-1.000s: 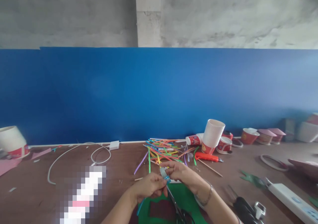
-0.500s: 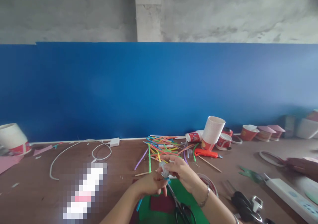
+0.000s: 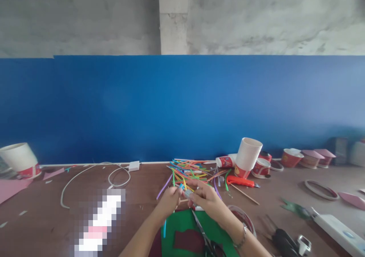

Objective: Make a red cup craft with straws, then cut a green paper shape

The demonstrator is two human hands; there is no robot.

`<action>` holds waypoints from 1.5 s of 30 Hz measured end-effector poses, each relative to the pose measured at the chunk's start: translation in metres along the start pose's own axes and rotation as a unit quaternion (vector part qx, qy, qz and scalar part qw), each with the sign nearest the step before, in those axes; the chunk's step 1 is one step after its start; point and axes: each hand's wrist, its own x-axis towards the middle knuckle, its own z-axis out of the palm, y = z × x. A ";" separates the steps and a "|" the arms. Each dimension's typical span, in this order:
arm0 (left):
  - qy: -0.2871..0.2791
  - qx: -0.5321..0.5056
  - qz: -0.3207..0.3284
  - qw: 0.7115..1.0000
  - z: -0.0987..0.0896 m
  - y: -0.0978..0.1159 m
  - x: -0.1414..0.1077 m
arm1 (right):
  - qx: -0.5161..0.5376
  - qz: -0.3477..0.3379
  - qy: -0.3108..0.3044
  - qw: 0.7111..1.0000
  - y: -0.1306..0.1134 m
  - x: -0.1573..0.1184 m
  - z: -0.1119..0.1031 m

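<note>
My left hand (image 3: pixel 169 201) has thumb and fingers pinched on a small blue piece (image 3: pixel 181 187), with only its tip showing. My right hand (image 3: pixel 209 197) has its fingers curled around a pale, translucent piece (image 3: pixel 188 194) just beside it; whether the two are joined I cannot tell. I hold both up over the surface (image 3: pixel 142 222), fingertips close together, probably because parts this small need steadying from either side. A blue strip (image 3: pixel 164 229) shows below my left wrist; I cannot tell if it belongs to what I pinch.

The scissors (image 3: pixel 203 233) lie slantwise across the green sheet (image 3: pixel 171 232) and the dark red patch (image 3: pixel 186 241), handles towards me, which would suit a quick pick-up. Beyond my fingers spreads the heap of coloured strips (image 3: pixel 196 171), presumably kept there to be within reach, with the orange utility knife (image 3: pixel 240 181) beside it.
</note>
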 end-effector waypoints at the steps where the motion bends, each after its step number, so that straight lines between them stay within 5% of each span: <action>1: -0.013 -0.014 -0.018 1.000 -0.001 0.002 -0.001 | 0.000 -0.003 -0.004 1.000 0.001 0.000 -0.001; 5: -0.059 -0.058 -0.063 0.995 -0.003 0.008 -0.003 | 0.004 0.000 -0.009 1.000 0.006 0.003 -0.005; 21: -0.058 -0.115 -0.050 0.990 -0.007 0.013 -0.007 | -0.053 0.036 0.034 0.997 0.025 0.012 -0.008; 28: -0.122 -0.145 -0.027 0.982 -0.008 0.014 -0.010 | -0.006 0.022 -0.006 1.000 0.036 0.014 -0.006; 35: -0.206 -0.052 -0.013 0.977 -0.006 0.023 -0.022 | 0.168 0.111 -0.067 0.977 0.033 0.012 -0.008; 40: -0.227 0.061 0.021 0.972 -0.002 0.025 -0.029 | 0.302 0.183 -0.061 0.934 0.025 0.012 -0.012; 45: -0.237 0.178 -0.011 0.955 0.000 0.026 -0.032 | 0.333 0.195 -0.027 0.922 0.015 0.010 -0.009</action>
